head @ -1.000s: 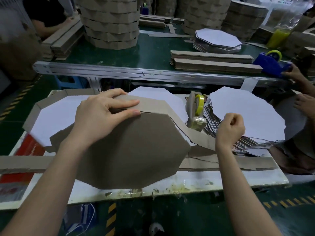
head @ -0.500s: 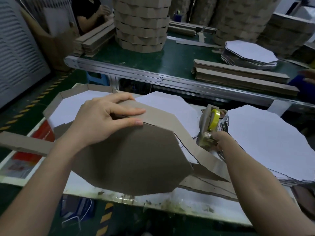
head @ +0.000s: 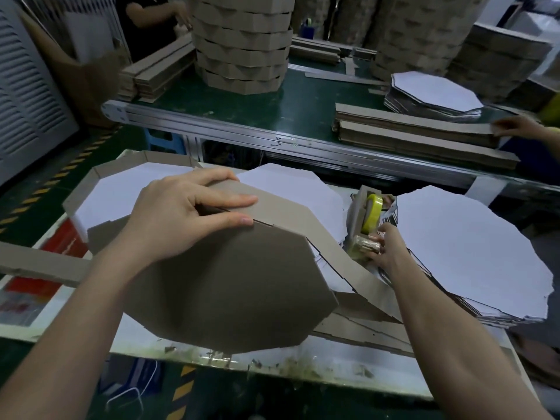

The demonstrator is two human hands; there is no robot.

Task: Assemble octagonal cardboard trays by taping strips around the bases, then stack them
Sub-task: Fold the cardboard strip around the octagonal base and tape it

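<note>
Step in hand: we're taping the strip (head: 274, 204) onto the base (head: 230, 286), with only the first sides wrapped so far. We're tilting the base up, brown face toward us, its lower edge reaching the tabletop (head: 333, 363) front. The strip is running along the upper edges and trailing loose down to the right.

The left grip (head: 181, 216) is pressing flat. Its fingers are extended across the strip and base edge, thumb over the strip's top, nothing clenched. The right grip (head: 385, 250) is curling thumb and fingers onto the lower end of the tape dispenser (head: 360, 228), which is standing just right of the base.

Next, our read: we're bringing the dispenser to the seam under the left fingers and laying tape across strip and base. The left grip needs to be holding alignment until the tape bites, then we're rotating and wrapping the remaining sides.

Counts:
- One base in hand, one strip on it, one dispenser, one yellow tape roll (head: 374, 212).
- On the tabletop: one rimmed tray (head: 100, 177) at left, one loose strip (head: 39, 265) at far left, one white base stack (head: 472, 253) at right, one white pile (head: 288, 192) behind the base.
- On the conveyor (head: 303, 107): one near tray column (head: 242, 47), one base stack (head: 436, 92), one strip bundle (head: 409, 131) at right. More columns behind are too blurred to count.
</note>
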